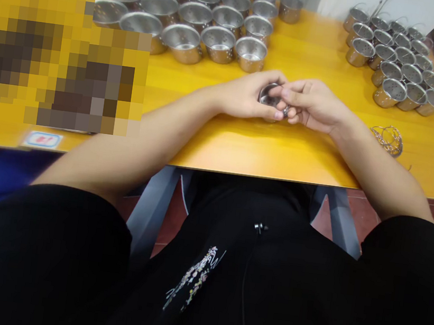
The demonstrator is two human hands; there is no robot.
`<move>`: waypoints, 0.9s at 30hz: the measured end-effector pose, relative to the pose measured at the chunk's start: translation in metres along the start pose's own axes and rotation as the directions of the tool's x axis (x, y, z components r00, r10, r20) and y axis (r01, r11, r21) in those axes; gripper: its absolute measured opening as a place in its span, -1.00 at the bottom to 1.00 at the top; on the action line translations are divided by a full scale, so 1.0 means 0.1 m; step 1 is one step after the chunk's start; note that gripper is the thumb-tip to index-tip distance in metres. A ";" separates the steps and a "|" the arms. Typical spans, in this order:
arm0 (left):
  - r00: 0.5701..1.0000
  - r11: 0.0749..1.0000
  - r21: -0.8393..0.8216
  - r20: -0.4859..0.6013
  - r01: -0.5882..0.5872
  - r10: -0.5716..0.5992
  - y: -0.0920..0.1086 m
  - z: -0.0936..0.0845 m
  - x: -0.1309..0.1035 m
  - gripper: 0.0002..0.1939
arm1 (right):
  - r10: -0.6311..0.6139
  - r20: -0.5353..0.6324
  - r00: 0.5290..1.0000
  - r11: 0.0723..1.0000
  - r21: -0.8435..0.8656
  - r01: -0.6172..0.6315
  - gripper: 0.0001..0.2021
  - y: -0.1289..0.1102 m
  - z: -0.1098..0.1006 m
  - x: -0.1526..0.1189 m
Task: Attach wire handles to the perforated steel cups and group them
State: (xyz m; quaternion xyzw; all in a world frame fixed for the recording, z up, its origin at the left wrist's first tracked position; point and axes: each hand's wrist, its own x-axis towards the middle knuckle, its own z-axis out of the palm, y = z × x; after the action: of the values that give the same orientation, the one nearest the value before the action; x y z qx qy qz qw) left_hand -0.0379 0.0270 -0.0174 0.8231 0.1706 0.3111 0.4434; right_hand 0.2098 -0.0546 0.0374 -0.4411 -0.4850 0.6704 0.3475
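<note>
My left hand [245, 96] is wrapped around a small metal cup [269, 95] above the yellow table, near its front edge. The cup's dark inside faces up, and the fingers cover much of its wall. On the cup's right side my right hand [318, 107] is closed in a pinch. A small shiny metal piece [286, 111] shows at its fingertips, beside the rim; its exact kind is too small to tell. To the right of the forearm lies a tangle of thin wire handles [390, 140].
Rows of perforated metal cups without handles [218, 45] stand at the back left. Similar cups with wire handles [393, 93] are grouped at the back right. A blurred-out patch [86, 87] hides the left side. A small label [43, 139] sits at the table's [219, 147] front edge.
</note>
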 end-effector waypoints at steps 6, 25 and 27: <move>1.000 1.000 -0.026 -0.027 -0.002 0.001 -0.01 0.11 -0.01 -0.07 | -0.076 -0.048 0.996 0.995 -0.067 0.073 -0.74 0.12 -0.05 0.08; 0.999 0.964 0.264 -0.031 0.022 -0.014 0.10 0.10 -0.01 -0.16 | -0.079 -0.146 0.986 0.982 -0.181 0.052 -0.47 0.05 0.10 0.00; 1.000 0.966 0.257 -0.017 0.014 -0.010 0.08 0.10 -0.02 -0.14 | -0.092 -0.124 0.988 0.975 -0.211 0.064 -0.48 0.05 0.09 0.00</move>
State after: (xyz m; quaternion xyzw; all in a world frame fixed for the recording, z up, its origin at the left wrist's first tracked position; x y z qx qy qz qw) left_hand -0.0327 0.0157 -0.0153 0.8702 0.2179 0.2899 0.3336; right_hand 0.2010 -0.0597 0.0336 -0.4990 -0.5447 0.5714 0.3576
